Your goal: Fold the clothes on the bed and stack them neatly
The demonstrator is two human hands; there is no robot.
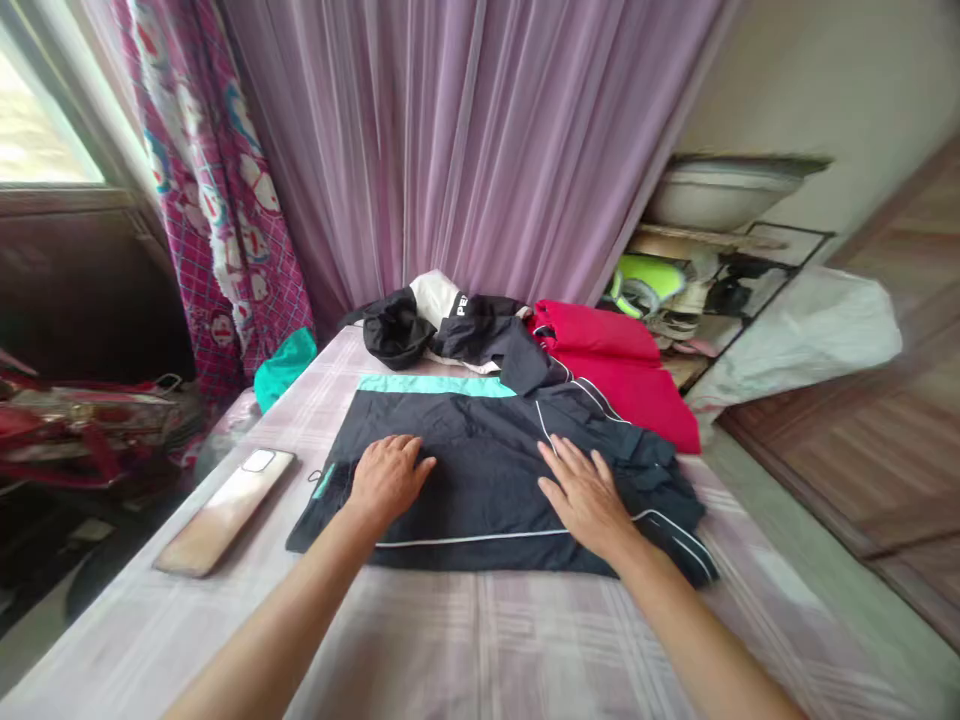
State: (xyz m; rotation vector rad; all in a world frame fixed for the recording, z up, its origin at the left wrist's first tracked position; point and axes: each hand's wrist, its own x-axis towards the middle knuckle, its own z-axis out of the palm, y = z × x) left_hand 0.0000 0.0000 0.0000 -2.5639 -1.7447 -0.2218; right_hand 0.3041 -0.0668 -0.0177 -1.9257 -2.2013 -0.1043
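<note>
Resting left hand (388, 478): fingers together, thumb wide, gripping nothing, apparently steadying dark garment (480, 470).
Right hand (586, 497): fingers fanned, likewise empty.
Garment: dial centre, likely for reach.
Phone (221, 522): nine o'clock, apart.

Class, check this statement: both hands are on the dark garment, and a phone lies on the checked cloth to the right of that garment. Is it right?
Not quite: the head view shows the phone to the left of the dark garment, on the checked cloth. The left hand and right hand are indeed on the garment.
</note>
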